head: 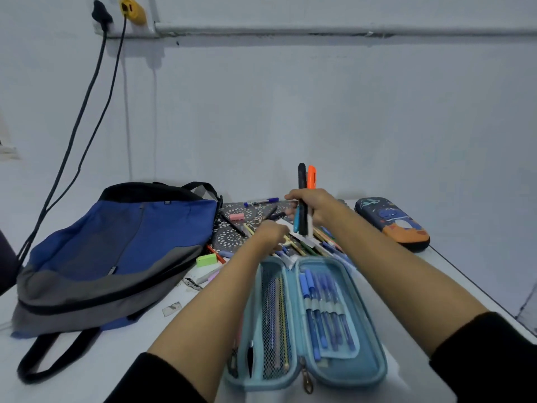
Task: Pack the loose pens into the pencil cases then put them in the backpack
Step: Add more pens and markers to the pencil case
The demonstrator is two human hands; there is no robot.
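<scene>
The right hand (312, 206) gripped a bundle of markers (302, 177) upright above the loose pens (308, 248) scattered on the worktop (130, 347). The left hand (268, 232) reached down into that pile; whether it held anything could not be told. An open blue pencil case (370, 341) lay nearest, a closed dark pencil case (392, 222) to the right and the backpack (116, 251) to the left.

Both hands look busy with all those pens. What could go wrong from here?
1. The right hand grips several pens upright in one bundle; one may slip out and fall.
2. The dark case lies close to the table's right edge, beside the right forearm; a nudge could knock it off.
3. The left hand reaches into the pile over the open case and might drag it or scatter pens.
</scene>
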